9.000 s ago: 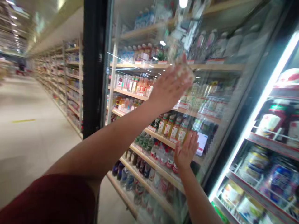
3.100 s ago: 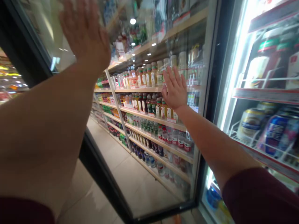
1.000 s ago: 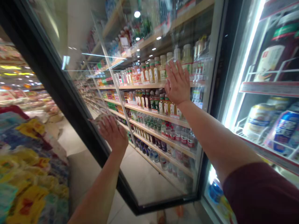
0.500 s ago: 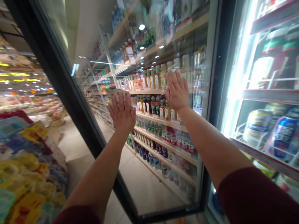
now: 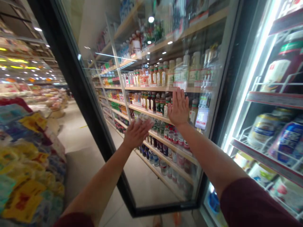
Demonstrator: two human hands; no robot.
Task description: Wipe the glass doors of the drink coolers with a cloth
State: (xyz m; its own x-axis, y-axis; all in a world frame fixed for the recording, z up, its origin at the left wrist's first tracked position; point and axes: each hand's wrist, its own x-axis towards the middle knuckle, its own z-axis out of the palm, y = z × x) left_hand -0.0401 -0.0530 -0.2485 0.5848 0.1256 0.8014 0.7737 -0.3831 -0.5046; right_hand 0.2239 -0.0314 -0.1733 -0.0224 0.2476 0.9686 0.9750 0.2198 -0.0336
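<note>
A black-framed glass door (image 5: pixel 136 210) of a lit drinks fridge stands swung out before me. My left hand (image 5: pixel 137 134) lies flat against the glass low in its middle, fingers stretched to the upper right and slightly blurred. A thin pale patch (image 5: pixel 144 118) shows at those fingertips; whether it is a cloth or a reflection I cannot tell. Higher and to the right, my right hand (image 5: pixel 178 108) rests palm-forward on the pane, fingers pointing up and thumb apart. Through the glass, or mirrored in it, appear shelves of bottles (image 5: pixel 163 74).
At right, the open fridge holds a dark red bottle (image 5: pixel 279 66), cans (image 5: pixel 264 129) and a blue pack (image 5: pixel 290 138) on wire-fronted shelves (image 5: pixel 272 99). A heap of yellow and blue packages (image 5: pixel 26 170) stands at left, beside the tiled floor (image 5: pixel 75 142).
My left hand has slid down and to the right across the glass, its fingers turning rightward. My right hand sits lower in view. The camera view has shifted slightly.
</note>
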